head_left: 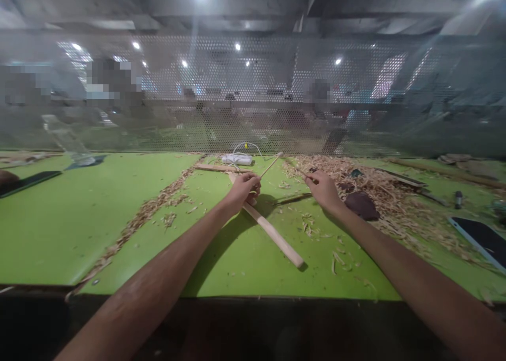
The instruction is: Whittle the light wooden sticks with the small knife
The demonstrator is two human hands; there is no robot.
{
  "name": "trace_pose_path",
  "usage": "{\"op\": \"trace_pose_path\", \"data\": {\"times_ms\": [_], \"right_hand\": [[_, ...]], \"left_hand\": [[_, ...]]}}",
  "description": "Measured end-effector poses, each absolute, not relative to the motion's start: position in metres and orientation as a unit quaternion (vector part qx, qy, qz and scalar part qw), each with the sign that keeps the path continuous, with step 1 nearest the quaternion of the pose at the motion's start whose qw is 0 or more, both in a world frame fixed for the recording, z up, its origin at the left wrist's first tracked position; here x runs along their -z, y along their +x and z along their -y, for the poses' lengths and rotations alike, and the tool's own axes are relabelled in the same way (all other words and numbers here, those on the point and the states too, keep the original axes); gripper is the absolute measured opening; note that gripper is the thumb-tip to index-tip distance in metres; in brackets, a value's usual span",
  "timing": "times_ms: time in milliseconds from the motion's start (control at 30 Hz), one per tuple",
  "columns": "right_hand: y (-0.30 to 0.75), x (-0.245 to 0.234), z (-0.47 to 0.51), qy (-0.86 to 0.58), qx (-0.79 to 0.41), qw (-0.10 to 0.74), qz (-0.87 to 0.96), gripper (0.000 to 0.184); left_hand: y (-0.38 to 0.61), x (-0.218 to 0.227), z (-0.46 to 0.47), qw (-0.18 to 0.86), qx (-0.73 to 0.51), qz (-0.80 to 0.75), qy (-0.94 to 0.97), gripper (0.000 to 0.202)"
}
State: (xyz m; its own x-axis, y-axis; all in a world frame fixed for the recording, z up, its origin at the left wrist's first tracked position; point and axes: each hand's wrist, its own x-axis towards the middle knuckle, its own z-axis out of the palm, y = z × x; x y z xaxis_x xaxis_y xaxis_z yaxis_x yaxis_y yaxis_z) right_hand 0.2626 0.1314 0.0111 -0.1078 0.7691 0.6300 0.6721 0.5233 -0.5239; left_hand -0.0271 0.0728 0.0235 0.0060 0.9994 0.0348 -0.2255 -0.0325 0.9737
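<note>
My left hand (244, 188) is closed around a thin wooden stick (271, 165) that points up and to the right, and it rests over a thick pale wooden rod (272, 233) lying slantwise on the green table (79, 224). My right hand (324, 189) is closed in a pinch on a thin sliver or tool that I cannot make out, at the edge of a heap of wood shavings (379, 192). A dark thin stick (292, 198) lies between the two hands.
A white bundle with a cord (237, 159) and a flat wooden strip (215, 167) lie behind my left hand. A brown lump (361, 205) sits by my right wrist. Dark slabs lie at left (29, 182) and right (484, 238). A perforated mesh screen (253, 92) backs the table.
</note>
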Motion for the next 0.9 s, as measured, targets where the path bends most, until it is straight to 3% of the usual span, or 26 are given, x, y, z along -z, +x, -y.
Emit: {"op": "trace_pose_path", "data": {"times_ms": [100, 367, 900], "right_hand": [[0.261, -0.011, -0.130, -0.476, -0.057, 0.456, 0.750, 0.033], [0.258, -0.012, -0.124, -0.470, -0.085, 0.446, 0.757, 0.014], [0.236, -0.023, -0.092, -0.443, -0.257, 0.456, 0.728, 0.022]], "left_hand": [[-0.029, -0.023, -0.074, 0.537, -0.552, -0.436, 0.465, 0.011], [-0.030, -0.020, -0.079, 0.449, -0.560, -0.449, 0.532, 0.007], [-0.022, -0.018, -0.076, 0.290, -0.505, -0.435, 0.687, 0.018]]}}
